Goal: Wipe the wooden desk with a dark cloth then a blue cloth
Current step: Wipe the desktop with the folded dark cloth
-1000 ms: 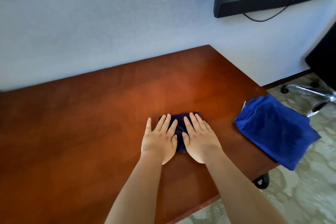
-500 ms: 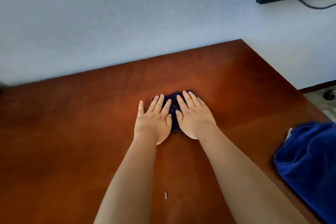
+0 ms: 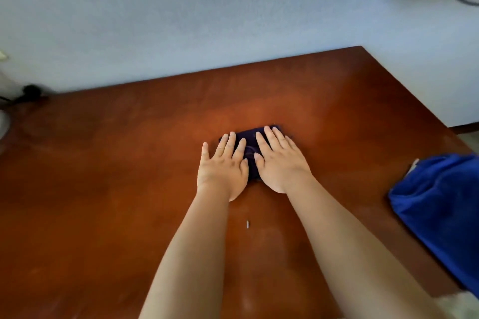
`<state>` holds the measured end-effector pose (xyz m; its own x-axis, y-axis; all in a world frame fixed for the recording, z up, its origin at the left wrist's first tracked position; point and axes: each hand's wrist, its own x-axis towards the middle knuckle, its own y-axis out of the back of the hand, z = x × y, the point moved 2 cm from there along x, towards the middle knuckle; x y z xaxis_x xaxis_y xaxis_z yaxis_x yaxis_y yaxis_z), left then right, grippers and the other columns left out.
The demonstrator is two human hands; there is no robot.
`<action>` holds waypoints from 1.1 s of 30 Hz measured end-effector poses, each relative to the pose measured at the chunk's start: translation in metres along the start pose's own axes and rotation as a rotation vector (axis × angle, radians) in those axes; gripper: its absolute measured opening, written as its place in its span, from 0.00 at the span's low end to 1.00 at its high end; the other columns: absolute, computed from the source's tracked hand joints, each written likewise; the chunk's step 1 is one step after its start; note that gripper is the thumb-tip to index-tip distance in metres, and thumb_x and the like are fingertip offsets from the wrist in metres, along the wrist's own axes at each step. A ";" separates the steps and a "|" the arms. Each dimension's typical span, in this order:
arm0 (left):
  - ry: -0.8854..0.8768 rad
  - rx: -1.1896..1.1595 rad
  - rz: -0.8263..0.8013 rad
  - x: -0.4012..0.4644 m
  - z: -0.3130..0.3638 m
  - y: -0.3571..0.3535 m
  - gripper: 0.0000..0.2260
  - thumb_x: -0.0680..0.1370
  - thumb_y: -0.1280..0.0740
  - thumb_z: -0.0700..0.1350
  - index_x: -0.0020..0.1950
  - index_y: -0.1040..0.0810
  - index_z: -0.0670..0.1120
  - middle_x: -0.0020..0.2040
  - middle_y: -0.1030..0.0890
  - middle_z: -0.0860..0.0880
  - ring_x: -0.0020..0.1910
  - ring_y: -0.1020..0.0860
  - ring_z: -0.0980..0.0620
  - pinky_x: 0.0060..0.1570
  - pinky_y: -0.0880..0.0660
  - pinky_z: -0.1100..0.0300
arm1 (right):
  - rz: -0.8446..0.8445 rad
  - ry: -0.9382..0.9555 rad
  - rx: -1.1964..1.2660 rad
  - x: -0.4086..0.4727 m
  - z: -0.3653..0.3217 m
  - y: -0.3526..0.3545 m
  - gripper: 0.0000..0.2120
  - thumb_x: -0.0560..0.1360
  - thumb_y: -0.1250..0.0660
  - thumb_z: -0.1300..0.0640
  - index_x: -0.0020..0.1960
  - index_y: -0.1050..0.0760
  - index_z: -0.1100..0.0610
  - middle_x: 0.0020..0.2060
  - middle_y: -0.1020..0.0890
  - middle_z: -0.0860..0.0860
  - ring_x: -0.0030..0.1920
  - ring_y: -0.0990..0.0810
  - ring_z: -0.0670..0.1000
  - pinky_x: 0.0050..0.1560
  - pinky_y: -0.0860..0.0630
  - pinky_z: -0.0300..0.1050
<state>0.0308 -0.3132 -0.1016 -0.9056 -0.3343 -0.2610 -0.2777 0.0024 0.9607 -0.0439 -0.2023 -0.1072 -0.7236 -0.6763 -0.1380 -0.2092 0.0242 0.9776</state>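
I see left hand (image 3: 223, 168), right hand (image 3: 281, 162) fingers straight, pressing dark cloth (image 3: 249, 149) | blue cloth (image 3: 438, 210) at 3 o'clock, possibly overhanging wooden desk (image 3: 103, 202)

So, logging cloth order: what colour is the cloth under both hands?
Dark navy-purple cloth, seen in the head view.

Two bare forearms; left grip (image 3: 223, 171) and right grip (image 3: 281, 163) apparently without rings; no sleeves visible.

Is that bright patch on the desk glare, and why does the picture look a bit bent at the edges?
Head view: soft glare on the desk beyond the dark cloth; wide-angle lens spreads the forearms and skews the desk edges; blue cloth slightly blurred at the right border.
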 end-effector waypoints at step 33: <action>-0.082 -0.030 -0.040 -0.102 0.100 -0.019 0.25 0.83 0.61 0.54 0.78 0.63 0.50 0.78 0.64 0.46 0.77 0.64 0.49 0.73 0.62 0.38 | 0.008 -0.006 -0.023 -0.137 0.062 -0.014 0.26 0.83 0.57 0.47 0.78 0.59 0.51 0.78 0.59 0.48 0.77 0.61 0.46 0.76 0.58 0.44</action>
<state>0.0963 -0.1850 -0.1023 -0.9174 -0.2554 -0.3051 -0.3058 -0.0381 0.9513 0.0173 -0.0650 -0.1118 -0.7291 -0.6718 -0.1311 -0.1880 0.0124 0.9821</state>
